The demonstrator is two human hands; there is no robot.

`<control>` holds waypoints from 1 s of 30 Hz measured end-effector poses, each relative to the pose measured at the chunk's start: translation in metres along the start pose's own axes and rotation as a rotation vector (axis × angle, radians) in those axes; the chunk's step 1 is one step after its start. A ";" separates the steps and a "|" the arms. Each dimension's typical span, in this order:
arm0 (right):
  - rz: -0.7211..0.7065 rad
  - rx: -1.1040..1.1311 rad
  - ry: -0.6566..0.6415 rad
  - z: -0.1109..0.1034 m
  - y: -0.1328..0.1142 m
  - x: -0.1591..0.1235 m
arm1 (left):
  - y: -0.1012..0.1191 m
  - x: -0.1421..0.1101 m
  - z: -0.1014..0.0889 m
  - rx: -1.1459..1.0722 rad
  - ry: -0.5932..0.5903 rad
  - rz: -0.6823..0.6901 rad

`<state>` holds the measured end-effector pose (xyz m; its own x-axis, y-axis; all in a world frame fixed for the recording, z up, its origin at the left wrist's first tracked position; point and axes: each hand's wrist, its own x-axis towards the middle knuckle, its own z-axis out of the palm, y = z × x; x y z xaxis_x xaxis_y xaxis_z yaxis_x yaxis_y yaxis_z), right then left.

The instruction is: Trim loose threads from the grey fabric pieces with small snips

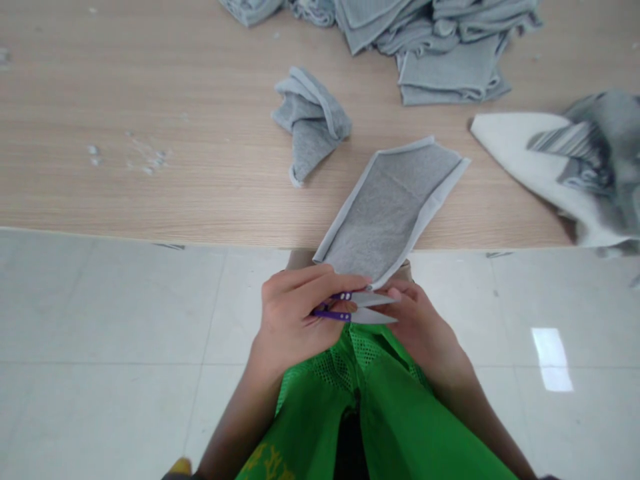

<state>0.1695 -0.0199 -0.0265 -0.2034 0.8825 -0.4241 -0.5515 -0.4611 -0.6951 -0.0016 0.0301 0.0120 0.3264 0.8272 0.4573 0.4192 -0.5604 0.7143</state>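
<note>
My left hand (pixel 300 313) is closed around purple-handled thread snips (pixel 370 308), whose two blades point right and stand a little apart. The fingertips of that hand also touch the near corner of a grey cloth piece (pixel 393 200) with pale folded edges. At the same corner, my right hand (pixel 413 313) pinches the cloth's edge, its fingers partly behind the snip blades. The cloth lies flat across the table's front edge, its far end on the tabletop.
A crumpled grey cloth (pixel 315 120) lies on the wooden table (pixel 200 193). Stacked grey cloths (pixel 445 67) are at the back. On the right is a white piece (pixel 520 137) with blurred grey and striped fabric. Thread scraps (pixel 150 160) dot the left side.
</note>
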 end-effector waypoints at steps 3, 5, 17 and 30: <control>-0.218 -0.388 0.181 -0.013 -0.008 -0.014 | 0.000 0.001 0.002 -0.018 0.019 0.029; -0.555 -0.615 0.335 -0.015 -0.015 -0.018 | 0.000 0.002 0.003 -0.033 0.030 0.053; -1.033 -0.891 0.158 -0.002 -0.018 0.007 | 0.002 -0.003 0.010 -0.079 0.021 0.010; -0.857 -0.615 0.112 -0.004 -0.024 0.008 | 0.009 0.004 -0.008 -0.187 -0.143 -0.076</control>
<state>0.1845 -0.0021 -0.0151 0.1524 0.9358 0.3179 0.0349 0.3163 -0.9480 -0.0037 0.0289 0.0244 0.4223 0.8448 0.3284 0.2876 -0.4685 0.8353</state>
